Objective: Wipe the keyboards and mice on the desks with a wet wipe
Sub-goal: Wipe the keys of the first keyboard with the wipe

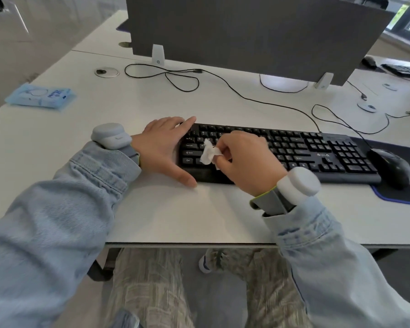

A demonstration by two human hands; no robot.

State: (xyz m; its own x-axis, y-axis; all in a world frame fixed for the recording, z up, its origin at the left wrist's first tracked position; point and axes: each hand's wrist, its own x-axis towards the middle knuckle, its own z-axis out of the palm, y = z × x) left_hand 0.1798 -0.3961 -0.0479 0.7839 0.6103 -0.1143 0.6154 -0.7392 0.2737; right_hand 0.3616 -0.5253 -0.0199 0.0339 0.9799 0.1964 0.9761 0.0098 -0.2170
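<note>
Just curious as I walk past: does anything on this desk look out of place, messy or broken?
Nothing broken or spilled. The only untidy thing is the thin black cable lying in loose loops across the white desk behind the black keyboard. The black mouse sits on its dark mat.

A black keyboard (282, 150) and black mouse (392, 168) lie on a white table (199, 209), the mouse on a dark pad (402, 195) edged in blue, beside a white wipe (208, 153), pale blue denim sleeves (57, 209), a light blue packet (40, 97) and black cables (246, 97).
</note>
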